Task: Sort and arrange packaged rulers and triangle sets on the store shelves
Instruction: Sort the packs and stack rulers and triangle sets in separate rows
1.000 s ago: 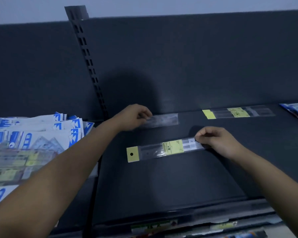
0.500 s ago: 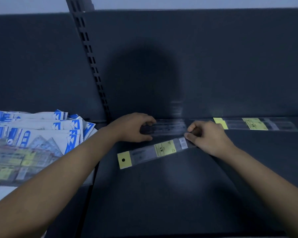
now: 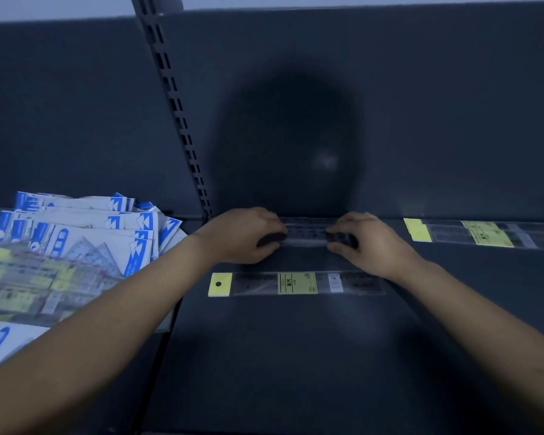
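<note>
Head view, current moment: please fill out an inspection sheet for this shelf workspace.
Surface: dark shelf, dimly lit.
Job's things: clear ruler pack at the shelf's back edge, between both hands; yellow-tagged ruler pack lying flat nearer the camera; third ruler pack to the right; untidy pile of triangle sets in the left bay.
Clutter: nothing seen.
Hands: left hand and right hand each grip one end of the clear ruler pack.
Cables: nothing seen.
Surroundings: slotted upright divides the two bays; a rounded shadow falls on the back panel.
</note>
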